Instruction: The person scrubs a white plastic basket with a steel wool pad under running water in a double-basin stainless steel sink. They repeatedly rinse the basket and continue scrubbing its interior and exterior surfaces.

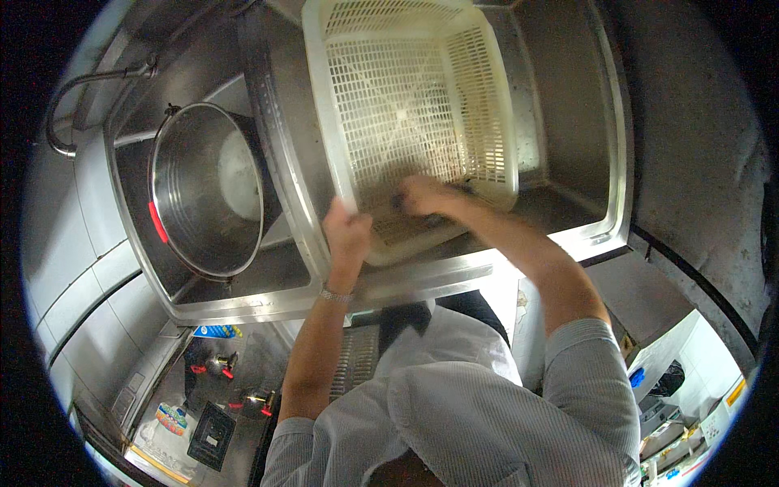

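A cream plastic basket (pixel 395 115) with slotted walls lies tilted in the right basin of a stainless steel sink (pixel 572 91). My left hand (pixel 348 234), with a metal band at the wrist, is closed on the basket's near left rim. Inside the basket's near end is my right hand (pixel 424 195), blurred by motion. Its fingers are curled around a small dark thing, too blurred to name. Dark brownish residue shows on the basket wall beneath that hand.
In the left basin stands a large round metal pot (pixel 207 189) with a red-sleeved handle (pixel 157 223). A curved metal faucet (pixel 91 79) reaches over at the far left. The sink's raised front edge (pixel 414 286) runs between my body and the basins.
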`<control>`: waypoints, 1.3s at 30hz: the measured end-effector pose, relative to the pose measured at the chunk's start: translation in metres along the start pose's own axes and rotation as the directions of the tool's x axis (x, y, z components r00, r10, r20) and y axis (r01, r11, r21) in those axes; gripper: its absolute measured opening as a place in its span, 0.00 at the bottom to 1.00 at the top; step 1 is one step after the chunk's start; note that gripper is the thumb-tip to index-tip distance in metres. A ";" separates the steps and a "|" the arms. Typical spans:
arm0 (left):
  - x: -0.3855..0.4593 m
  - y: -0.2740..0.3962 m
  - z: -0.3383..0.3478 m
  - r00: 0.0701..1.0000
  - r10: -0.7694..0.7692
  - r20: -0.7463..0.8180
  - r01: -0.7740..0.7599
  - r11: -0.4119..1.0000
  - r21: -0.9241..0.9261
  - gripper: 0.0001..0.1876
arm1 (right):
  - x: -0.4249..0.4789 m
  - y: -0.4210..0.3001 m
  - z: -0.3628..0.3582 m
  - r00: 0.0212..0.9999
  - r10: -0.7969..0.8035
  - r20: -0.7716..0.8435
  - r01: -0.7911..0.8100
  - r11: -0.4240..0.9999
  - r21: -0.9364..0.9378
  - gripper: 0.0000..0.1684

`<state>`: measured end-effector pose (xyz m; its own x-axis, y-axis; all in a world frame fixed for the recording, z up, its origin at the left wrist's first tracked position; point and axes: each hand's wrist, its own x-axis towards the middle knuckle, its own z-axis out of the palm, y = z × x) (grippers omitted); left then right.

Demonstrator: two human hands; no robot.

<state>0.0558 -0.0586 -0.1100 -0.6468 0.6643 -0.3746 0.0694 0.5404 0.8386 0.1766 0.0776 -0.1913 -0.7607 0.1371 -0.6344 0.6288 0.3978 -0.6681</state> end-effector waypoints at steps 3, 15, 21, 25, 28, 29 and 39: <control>-0.005 0.007 -0.001 0.999 0.017 -0.046 -0.016 1.000 0.018 0.13 | -0.007 -0.058 0.004 0.997 -0.068 0.039 0.074 0.977 -0.198 0.15; -0.009 0.016 0.001 0.992 0.098 -0.083 -0.088 0.989 0.123 0.13 | -0.024 -0.070 0.008 0.976 -0.180 -0.121 0.166 0.980 -0.112 0.13; -0.016 0.014 -0.002 0.990 0.135 -0.048 -0.128 0.983 0.129 0.12 | -0.078 0.061 -0.029 0.934 0.336 -0.125 -0.358 0.848 -0.391 0.15; -0.013 0.016 -0.006 0.986 0.166 0.005 -0.165 0.977 0.135 0.14 | -0.086 0.030 -0.057 0.879 0.230 -0.417 -0.274 0.961 -0.046 0.19; -0.010 0.015 -0.014 0.994 0.046 0.104 -0.065 0.979 0.193 0.20 | -0.098 -0.034 -0.110 0.850 0.360 -0.385 -0.076 0.807 0.586 0.22; -0.007 0.003 -0.014 0.981 -0.091 0.172 0.053 0.975 0.217 0.21 | -0.100 -0.059 -0.122 0.855 0.358 -0.376 0.036 0.681 0.732 0.23; -0.009 -0.017 0.005 0.962 -0.011 0.273 0.010 1.000 0.005 0.25 | 0.040 -0.328 -0.083 0.934 -0.278 -0.224 0.303 0.949 0.086 0.37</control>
<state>0.0646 -0.0711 -0.1224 -0.4153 0.7742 -0.4777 0.0665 0.5495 0.8328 -0.0733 0.0275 0.0344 -0.9216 0.2208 -0.3194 0.3797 0.3413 -0.8598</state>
